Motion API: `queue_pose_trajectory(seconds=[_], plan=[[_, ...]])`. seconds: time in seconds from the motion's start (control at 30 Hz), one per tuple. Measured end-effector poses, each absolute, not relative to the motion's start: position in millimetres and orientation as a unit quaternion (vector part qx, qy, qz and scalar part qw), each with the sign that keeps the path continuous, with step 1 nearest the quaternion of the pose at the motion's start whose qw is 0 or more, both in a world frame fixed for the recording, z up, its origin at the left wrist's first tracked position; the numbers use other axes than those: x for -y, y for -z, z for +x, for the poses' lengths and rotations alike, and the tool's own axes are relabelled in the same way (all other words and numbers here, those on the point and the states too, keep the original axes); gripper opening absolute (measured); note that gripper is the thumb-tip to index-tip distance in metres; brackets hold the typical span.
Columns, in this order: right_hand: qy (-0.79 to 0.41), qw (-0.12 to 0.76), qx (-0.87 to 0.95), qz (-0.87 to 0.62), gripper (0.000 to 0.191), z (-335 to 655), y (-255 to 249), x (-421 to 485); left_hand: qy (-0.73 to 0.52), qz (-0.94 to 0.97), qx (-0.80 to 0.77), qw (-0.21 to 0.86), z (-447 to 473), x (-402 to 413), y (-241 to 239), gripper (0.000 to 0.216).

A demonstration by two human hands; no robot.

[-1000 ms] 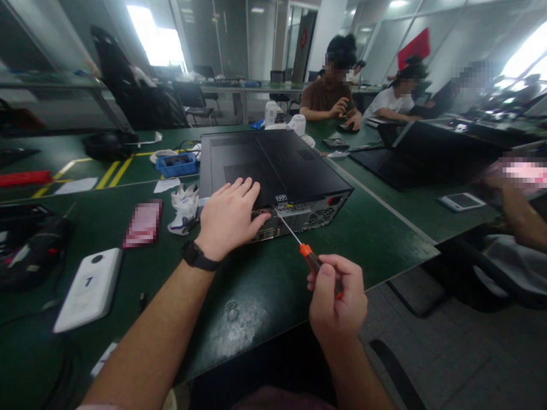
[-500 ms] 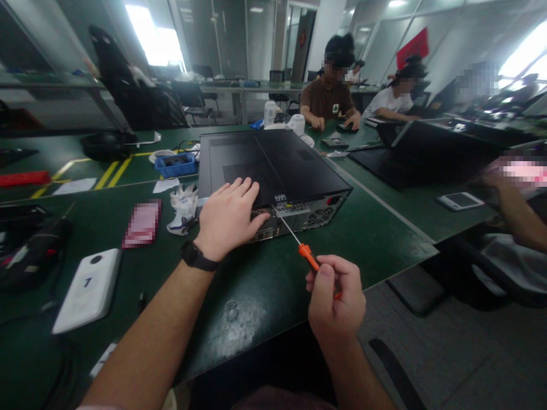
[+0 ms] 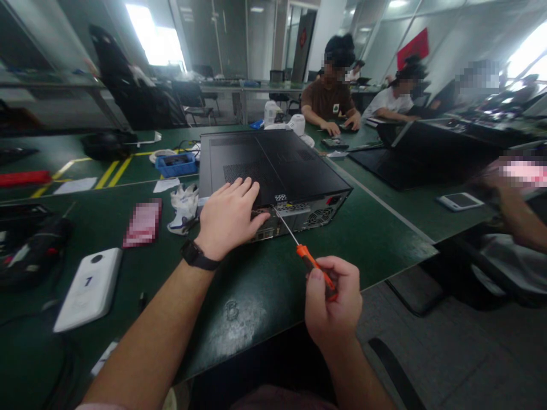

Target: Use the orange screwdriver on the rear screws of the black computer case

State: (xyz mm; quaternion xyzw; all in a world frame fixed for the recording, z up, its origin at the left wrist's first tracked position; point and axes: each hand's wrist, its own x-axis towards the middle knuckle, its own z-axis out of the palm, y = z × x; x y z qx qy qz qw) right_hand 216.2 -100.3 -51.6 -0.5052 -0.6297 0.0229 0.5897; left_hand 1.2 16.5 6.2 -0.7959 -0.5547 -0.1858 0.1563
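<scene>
A black desktop computer case lies flat on the green table, its rear panel with the fan grille facing me. My left hand rests on the near left part of its top, fingers stretched out and the thumb over the rear edge. In my right hand is a screwdriver with an orange and black handle, gripped between thumb and fingers. Its thin shaft slants up to the left, and the tip meets the rear edge of the case near the middle. Whatever the tip touches is too small to make out.
Left of the case lie a white glove, a blue tray and a pink packet. Nearer stands a white slab marked 1. A phone and an open laptop are at right. Co-workers sit beyond.
My right hand has shifted slightly left and its grip on the screwdriver handle has changed, with the thumb lower. The left hand and the case have stayed put.
</scene>
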Motion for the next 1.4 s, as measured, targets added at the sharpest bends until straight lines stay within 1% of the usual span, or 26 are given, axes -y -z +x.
queue_pose_trajectory(seconds=[0.2, 0.33, 0.47, 0.6, 0.73, 0.93, 1.13, 1.4], plan=[[-0.052, 0.595, 0.624, -0.504, 0.013, 214.1, 49.6, 98.1, 0.187, -0.796, 0.553, 0.158, 1.8, -15.4, -7.2, 0.061], [-0.053, 0.608, 0.624, -0.489, 0.018, 213.6, 47.5, 98.3, 0.186, -0.796, 0.554, 0.156, 2.3, -15.2, -7.8, 0.062], [-0.033, 0.59, 0.636, -0.496, 0.022, 216.4, 47.0, 99.4, 0.192, -0.798, 0.553, 0.143, 2.2, -15.0, -8.1, 0.063], [-0.015, 0.572, 0.649, -0.502, 0.018, 219.8, 47.1, 99.0, 0.201, -0.799, 0.551, 0.133, 1.3, -14.7, -7.3, 0.064], [-0.003, 0.571, 0.643, -0.51, 0.015, 221.2, 50.4, 97.2, 0.197, -0.798, 0.553, 0.136, 1.0, -14.9, -6.1, 0.064], [-0.039, 0.576, 0.633, -0.515, 0.013, 221.3, 53.6, 96.1, 0.19, -0.799, 0.554, 0.139, 0.9, -16.0, -5.1, 0.063], [-0.03, 0.577, 0.633, -0.516, 0.012, 222.7, 50.2, 95.3, 0.193, -0.8, 0.551, 0.137, 0.6, -16.2, -4.6, 0.064], [-0.056, 0.598, 0.632, -0.489, 0.021, 220.7, 50.2, 95.1, 0.195, -0.799, 0.551, 0.138, 1.7, -14.9, -7.0, 0.064]])
